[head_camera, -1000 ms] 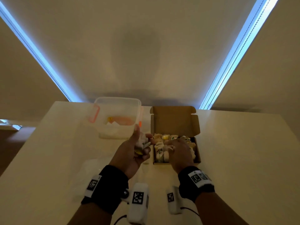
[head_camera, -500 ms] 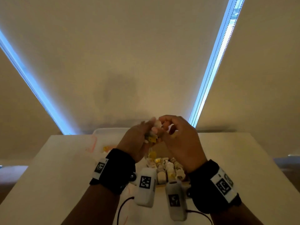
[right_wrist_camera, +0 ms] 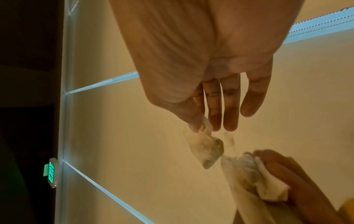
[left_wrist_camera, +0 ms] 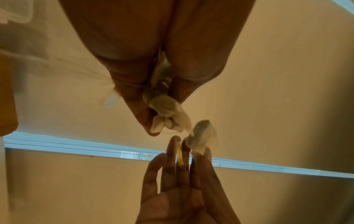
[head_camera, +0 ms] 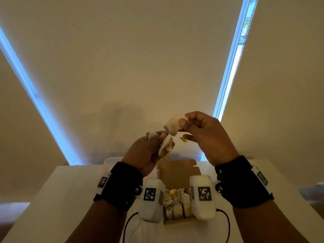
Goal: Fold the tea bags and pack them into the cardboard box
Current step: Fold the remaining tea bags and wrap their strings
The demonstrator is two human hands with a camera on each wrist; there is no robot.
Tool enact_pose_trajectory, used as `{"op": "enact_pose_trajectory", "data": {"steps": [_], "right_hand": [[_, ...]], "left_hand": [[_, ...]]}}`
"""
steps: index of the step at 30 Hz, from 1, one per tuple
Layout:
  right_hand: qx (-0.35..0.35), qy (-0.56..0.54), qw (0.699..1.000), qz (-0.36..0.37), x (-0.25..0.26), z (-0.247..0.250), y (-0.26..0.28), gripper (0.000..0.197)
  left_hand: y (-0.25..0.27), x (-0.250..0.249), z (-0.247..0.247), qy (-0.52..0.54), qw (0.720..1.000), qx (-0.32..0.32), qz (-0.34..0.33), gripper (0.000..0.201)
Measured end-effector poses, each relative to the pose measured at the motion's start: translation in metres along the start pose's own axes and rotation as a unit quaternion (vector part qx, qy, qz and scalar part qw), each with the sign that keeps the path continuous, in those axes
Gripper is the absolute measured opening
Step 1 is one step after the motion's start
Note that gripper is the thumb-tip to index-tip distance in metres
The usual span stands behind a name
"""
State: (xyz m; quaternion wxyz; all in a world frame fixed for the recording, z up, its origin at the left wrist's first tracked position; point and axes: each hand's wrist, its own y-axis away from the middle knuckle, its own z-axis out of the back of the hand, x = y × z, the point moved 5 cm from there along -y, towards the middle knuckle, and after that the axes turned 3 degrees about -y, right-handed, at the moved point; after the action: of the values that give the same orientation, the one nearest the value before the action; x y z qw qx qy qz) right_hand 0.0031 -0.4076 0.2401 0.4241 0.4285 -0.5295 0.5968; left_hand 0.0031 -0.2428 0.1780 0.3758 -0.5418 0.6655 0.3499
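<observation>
Two hands are raised above the desk (head_camera: 57,199) in your head view. Your right hand (head_camera: 205,135) pinches one pale, crumpled tea bag (head_camera: 173,125) between thumb and forefinger, with its yellow tag (head_camera: 184,139) dangling just below the fingers. Your left hand (head_camera: 147,153) is curled round a bunch of tea bags (head_camera: 165,146), white and soft-looking, just below and left of the right hand's bag. Beneath both wrists the cardboard box (head_camera: 177,172) sits with its lid up, rows of folded bags (head_camera: 176,200) packed inside.

From your left wrist, the left hand (left_wrist_camera: 153,63) squeezes its bunch of tea bags (left_wrist_camera: 166,115), wrinkled and greyish, at the fingertips. Opposite, the right hand (left_wrist_camera: 184,181) holds the tea bag (left_wrist_camera: 204,136) at its fingertips, and the yellow tag (left_wrist_camera: 179,156) lies between two fingers.

From your right wrist, the right hand (right_wrist_camera: 201,68) grips the tea bag (right_wrist_camera: 205,147) by one corner, the other fingers straight; it hangs translucent with dark leaf inside, just beside the bunch of tea bags (right_wrist_camera: 254,178) in your left hand (right_wrist_camera: 298,181).
</observation>
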Motion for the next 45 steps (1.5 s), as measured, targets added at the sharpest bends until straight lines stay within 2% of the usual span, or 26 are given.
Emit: {"op": "enact_pose_trajectory", "data": {"steps": [4, 7, 11, 15, 18, 19, 24, 26, 29, 33, 40, 42, 45], "right_hand": [[0.008, -0.045, 0.999, -0.022, 0.008, -0.009, -0.001, 0.014], [-0.006, -0.047, 0.998, -0.029, 0.010, -0.016, 0.001, 0.013], [-0.043, -0.027, 0.998, -0.033, 0.015, -0.019, 0.002, 0.012], [-0.062, -0.007, 0.998, -0.016, 0.021, -0.019, -0.003, 0.010], [-0.075, -0.058, 0.995, -0.020, 0.024, -0.018, -0.004, 0.007], [-0.075, -0.077, 0.994, -0.019, 0.026, -0.018, -0.004, 0.006], [-0.072, -0.145, 0.987, -0.018, 0.034, -0.016, -0.002, 0.008], [-0.065, -0.159, 0.985, -0.023, 0.036, -0.016, -0.001, 0.008], [-0.068, -0.181, 0.981, -0.029, 0.038, -0.012, 0.000, 0.011], [-0.103, -0.188, 0.977, -0.018, 0.040, -0.001, 0.001, 0.010], [-0.141, -0.231, 0.963, 0.006, 0.051, 0.016, 0.002, 0.009], [-0.142, -0.246, 0.959, 0.021, 0.058, 0.021, 0.003, 0.015], [-0.161, -0.276, 0.947, 0.046, 0.065, 0.031, 0.005, 0.018]], "left_hand": [[0.005, -0.004, -0.010, 0.094, 0.994, 0.011, 0.048, 0.018], [0.009, -0.002, -0.016, 0.149, 0.983, 0.042, 0.096, 0.026], [0.012, -0.001, -0.017, 0.113, 0.984, 0.098, 0.099, 0.045], [0.016, -0.001, -0.016, 0.062, 0.982, 0.164, 0.072, 0.044], [0.017, 0.003, -0.013, 0.070, 0.984, 0.136, 0.088, 0.013], [0.017, 0.003, -0.012, 0.071, 0.986, 0.121, 0.094, 0.009], [0.025, 0.004, -0.013, -0.047, 0.990, 0.110, 0.072, 0.026], [0.029, 0.003, -0.015, -0.055, 0.990, 0.116, 0.066, 0.030], [0.032, 0.000, -0.016, 0.005, 0.988, 0.136, 0.067, 0.033], [0.033, -0.001, -0.011, 0.073, 0.986, 0.130, 0.080, 0.040], [0.036, 0.006, -0.010, 0.158, 0.974, 0.101, 0.127, 0.040], [0.033, 0.007, -0.005, 0.170, 0.973, 0.093, 0.122, 0.045], [0.031, 0.007, 0.011, 0.204, 0.971, 0.058, 0.108, 0.039]]}}
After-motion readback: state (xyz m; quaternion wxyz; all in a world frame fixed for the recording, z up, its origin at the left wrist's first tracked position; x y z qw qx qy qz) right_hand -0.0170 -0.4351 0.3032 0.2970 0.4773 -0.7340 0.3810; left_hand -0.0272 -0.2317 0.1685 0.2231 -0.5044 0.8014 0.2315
